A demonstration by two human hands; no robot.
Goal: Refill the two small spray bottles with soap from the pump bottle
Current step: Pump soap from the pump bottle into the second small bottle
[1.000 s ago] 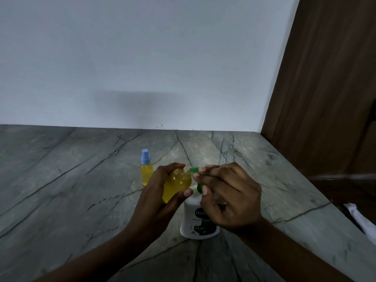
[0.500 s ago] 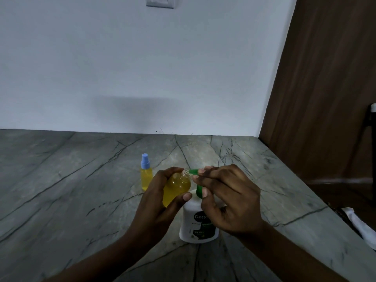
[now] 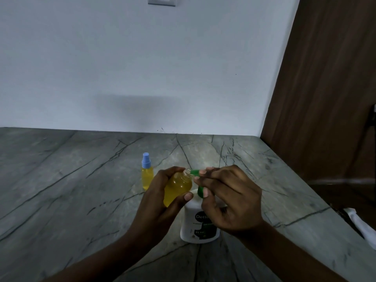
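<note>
My left hand (image 3: 156, 202) grips a small clear spray bottle (image 3: 176, 189) with no cap, tilted right and nearly full of yellow soap. Its open neck meets the green spout of the white pump bottle (image 3: 193, 222), which stands on the counter below my hands. My right hand (image 3: 230, 198) rests on the green pump head (image 3: 200, 191), fingers on top and thumb against its stem. A second small spray bottle (image 3: 147, 174) with a blue cap stands upright to the left, also yellow inside.
The grey veined stone counter (image 3: 71, 190) runs to a white wall at the back. A brown wooden panel (image 3: 329, 88) closes the right side. A white cloth (image 3: 362, 224) lies off the counter's right edge. A switch plate (image 3: 161, 1) sits high on the wall.
The view has tilted up, so more wall and the switch plate show. Both hands keep the same hold on bottle and pump, with the neck at the spout.
</note>
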